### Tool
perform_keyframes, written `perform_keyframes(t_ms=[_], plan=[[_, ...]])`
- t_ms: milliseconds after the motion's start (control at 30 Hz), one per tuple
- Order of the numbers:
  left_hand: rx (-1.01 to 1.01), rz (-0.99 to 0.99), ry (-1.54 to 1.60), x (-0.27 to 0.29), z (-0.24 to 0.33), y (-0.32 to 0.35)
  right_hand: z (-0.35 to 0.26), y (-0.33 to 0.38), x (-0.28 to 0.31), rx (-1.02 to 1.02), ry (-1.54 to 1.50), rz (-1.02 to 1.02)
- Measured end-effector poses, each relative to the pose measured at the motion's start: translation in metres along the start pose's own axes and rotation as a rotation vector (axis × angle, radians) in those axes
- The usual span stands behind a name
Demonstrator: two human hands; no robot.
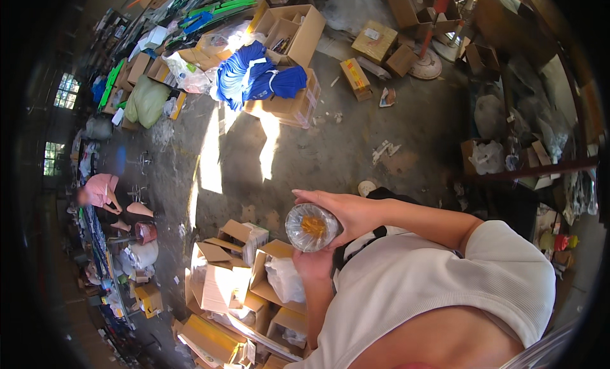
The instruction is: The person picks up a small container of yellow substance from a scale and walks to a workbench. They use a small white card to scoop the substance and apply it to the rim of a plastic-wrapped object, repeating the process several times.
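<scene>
Cupping now with the right hand (349, 218), half-curled round the right side of a clear plastic-wrapped package (311, 228); propping its near side with the left hand (313, 266), too hidden to tell how far open. Could slip if squeezed unevenly on slick-looking wrap, or snag by dipping near-left among the edges of open cartons (216, 289). Finding wider room far-left, over grey floor (302, 156) toward a blue cloth bundle (238, 80).

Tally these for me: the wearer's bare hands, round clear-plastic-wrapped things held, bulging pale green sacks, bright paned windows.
Bare hands: 2 (right hand, left hand)
Round clear-plastic-wrapped thing, amber middle: 1
Bulging pale green sack: 1
Bright paned windows: 2 (upper window, lower window)
Total: 6
</scene>
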State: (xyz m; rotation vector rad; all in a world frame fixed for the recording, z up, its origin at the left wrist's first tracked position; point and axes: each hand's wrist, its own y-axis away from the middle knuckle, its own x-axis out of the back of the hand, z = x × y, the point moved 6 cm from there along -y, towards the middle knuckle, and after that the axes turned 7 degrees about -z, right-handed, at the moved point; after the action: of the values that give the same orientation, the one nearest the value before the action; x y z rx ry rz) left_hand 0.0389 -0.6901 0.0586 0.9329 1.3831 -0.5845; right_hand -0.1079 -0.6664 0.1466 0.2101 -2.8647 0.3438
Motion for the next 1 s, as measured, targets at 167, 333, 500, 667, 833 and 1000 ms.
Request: perform_keyframes(t_ms=[167,333,500,667,833,1000], plan=[[-0.146,0.067,-0.2,-0.022,0.036,-0.066,0.025,-0.073,0.047,-0.053,-0.053,-0.146],[-0.257,0.166,-0.526,-0.029,0.097,-0.123,0.05,-0.142,0.068,-0.002,-0.035,-0.1],[-0.153,-0.022,-0.666,-0.037,0.163,-0.186,0.078,-0.199,0.081,0.04,0.01,0.093],[0.221,-0.136,-0.57,-0.069,0.181,-0.254,0.07,-0.223,0.108,0.095,0.069,0.357],[0.57,-0.116,-0.45,-0.082,0.154,-0.311,0.075,-0.197,0.137,0.042,0.257,0.649],[0.771,-0.123,-0.458,-0.102,0.109,-0.343,0.079,-0.165,0.166,-0.131,0.289,0.753]])
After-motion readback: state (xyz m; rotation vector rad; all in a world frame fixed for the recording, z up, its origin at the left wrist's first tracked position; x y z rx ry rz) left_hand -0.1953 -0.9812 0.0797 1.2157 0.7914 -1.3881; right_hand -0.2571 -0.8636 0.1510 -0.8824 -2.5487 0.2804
